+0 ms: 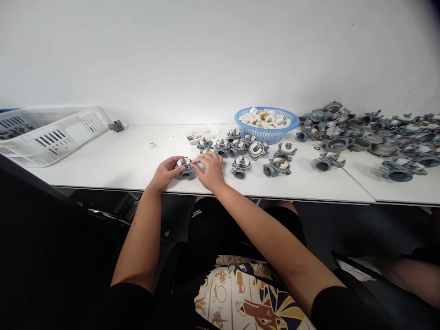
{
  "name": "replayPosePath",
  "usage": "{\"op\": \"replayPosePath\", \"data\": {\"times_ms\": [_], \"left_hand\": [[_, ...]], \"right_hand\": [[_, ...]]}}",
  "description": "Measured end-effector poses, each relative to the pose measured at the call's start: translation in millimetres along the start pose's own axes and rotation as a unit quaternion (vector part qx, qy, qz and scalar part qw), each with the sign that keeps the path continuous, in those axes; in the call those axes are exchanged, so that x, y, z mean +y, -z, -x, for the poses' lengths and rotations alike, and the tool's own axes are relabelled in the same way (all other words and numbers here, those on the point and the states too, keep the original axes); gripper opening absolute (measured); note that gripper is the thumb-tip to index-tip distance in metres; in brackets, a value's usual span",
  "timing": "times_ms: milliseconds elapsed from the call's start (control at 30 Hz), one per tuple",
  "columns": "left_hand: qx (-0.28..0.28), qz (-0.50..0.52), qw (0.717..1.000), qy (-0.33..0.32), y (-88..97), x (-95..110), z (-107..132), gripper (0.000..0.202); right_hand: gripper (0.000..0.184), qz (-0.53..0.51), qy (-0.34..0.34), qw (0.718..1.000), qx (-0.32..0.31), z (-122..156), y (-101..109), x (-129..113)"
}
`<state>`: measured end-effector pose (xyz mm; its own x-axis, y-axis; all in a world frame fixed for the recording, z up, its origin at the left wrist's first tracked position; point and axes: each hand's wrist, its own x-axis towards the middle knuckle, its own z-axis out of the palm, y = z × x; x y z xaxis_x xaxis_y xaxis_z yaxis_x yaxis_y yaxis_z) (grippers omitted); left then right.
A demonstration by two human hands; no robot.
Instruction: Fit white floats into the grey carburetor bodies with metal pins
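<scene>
A grey metal carburetor body (186, 170) with a white float on top sits near the front edge of the white table (120, 169). My left hand (165, 172) grips its left side with curled fingers. My right hand (210, 168) is closed in a pinch over its top right, and what the fingertips hold is too small to make out. Just behind my hands stand several more carburetor bodies (240, 149) with white floats fitted.
A blue basket (266, 133) of white floats stands at the back centre. A big heap of grey carburetor bodies (371, 133) covers the right of the table. A white slotted crate (51, 133) lies at the left, with a small clear tray (195, 135) of tiny parts nearer the middle.
</scene>
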<state>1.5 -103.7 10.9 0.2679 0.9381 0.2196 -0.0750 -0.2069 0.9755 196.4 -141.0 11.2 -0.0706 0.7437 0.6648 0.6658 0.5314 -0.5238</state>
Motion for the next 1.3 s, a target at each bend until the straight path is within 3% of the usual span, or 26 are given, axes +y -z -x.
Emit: {"op": "replayPosePath", "data": {"times_ms": [633, 1000, 1300], "left_hand": [[-0.010, 0.032, 0.999, 0.018, 3.4, -1.3, -1.6, 0.051], [-0.007, 0.036, 0.999, 0.011, 3.1, -1.8, -2.1, 0.046], [-0.016, 0.037, 0.999, 0.015, 3.9, -1.9, -1.2, 0.044]], "right_hand": [[0.013, 0.007, 0.025, 1.000, -0.008, -1.5, -2.7, -1.1], [0.011, -0.001, -0.003, 1.000, 0.012, -2.9, -2.7, -5.4], [0.018, 0.004, 0.019, 0.999, -0.027, -4.3, -4.3, -2.9]]}}
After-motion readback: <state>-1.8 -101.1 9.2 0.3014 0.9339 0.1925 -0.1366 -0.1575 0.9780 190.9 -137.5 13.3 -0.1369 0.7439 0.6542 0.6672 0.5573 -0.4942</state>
